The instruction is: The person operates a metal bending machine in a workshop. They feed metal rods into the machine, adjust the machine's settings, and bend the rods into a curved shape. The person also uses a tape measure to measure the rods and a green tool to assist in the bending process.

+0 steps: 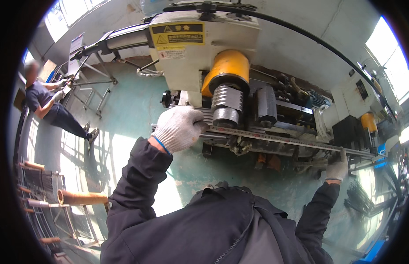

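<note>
A steel tape measure (275, 138) stretches along thin metal rods (301, 144) at the front of a grey machine. At its left end my left hand (178, 128), in a white knitted glove with a blue cuff edge, is closed, its fingertips against the tape and rods. Far to the right, my right hand (337, 168), also gloved, closes on the tape near the rods' right end, thumb up over the front edge; its other fingers are partly hidden. Just beyond my left hand sits a ridged metal roller (226, 105) below an orange-yellow housing (233, 66).
A second orange cylinder (369, 123) stands at the machine's right end. Black hoses (297, 33) arch overhead. At far left a co-worker (52, 101) stands by a metal frame (96, 83). A rack with an orange-brown roller (81, 197) is at lower left; dark rods (363, 200) lie at right.
</note>
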Tool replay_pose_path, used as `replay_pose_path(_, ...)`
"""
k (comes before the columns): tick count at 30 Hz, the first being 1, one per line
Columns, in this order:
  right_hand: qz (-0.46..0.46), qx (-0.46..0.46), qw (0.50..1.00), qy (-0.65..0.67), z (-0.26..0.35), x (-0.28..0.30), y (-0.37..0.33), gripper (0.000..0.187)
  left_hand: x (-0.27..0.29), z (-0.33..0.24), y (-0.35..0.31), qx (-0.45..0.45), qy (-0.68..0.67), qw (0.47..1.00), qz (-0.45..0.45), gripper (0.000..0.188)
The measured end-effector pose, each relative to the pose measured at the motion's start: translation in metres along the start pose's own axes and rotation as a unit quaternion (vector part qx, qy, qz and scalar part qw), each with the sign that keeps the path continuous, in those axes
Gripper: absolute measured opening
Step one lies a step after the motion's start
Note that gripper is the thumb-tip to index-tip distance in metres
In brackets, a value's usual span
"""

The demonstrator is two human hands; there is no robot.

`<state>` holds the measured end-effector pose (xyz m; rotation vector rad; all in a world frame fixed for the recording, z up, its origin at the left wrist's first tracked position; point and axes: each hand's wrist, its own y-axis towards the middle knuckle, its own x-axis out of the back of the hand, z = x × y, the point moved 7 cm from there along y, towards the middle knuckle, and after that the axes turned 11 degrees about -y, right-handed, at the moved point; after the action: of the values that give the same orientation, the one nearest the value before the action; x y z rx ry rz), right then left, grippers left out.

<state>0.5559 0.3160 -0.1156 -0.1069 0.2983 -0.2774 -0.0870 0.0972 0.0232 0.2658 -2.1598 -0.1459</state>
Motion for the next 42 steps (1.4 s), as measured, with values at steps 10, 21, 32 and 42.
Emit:
replay_pose_path(10,-0.117,0.069,0.991,0.021,0.030,0.042,0.008,0.027,-0.006,-0.027,0.007,0.007,-0.105,0.994,0.005,0.023)
replay_pose_path(21,-0.160,0.062,0.985,0.015,0.067,0.146,0.083,0.048,-0.009,-0.020,-0.002,-0.010,-0.022,1.000,-0.017,0.016)
replay_pose_path(32,-0.126,0.052,0.983,0.125,0.057,0.136,0.112,0.026,-0.018,-0.041,-0.016,-0.187,0.183,0.965,-0.008,0.008)
replay_pose_path(42,-0.102,0.070,0.983,0.138,0.064,0.124,0.107,0.024,-0.013,-0.022,-0.025,-0.091,0.019,0.994,-0.061,0.009)
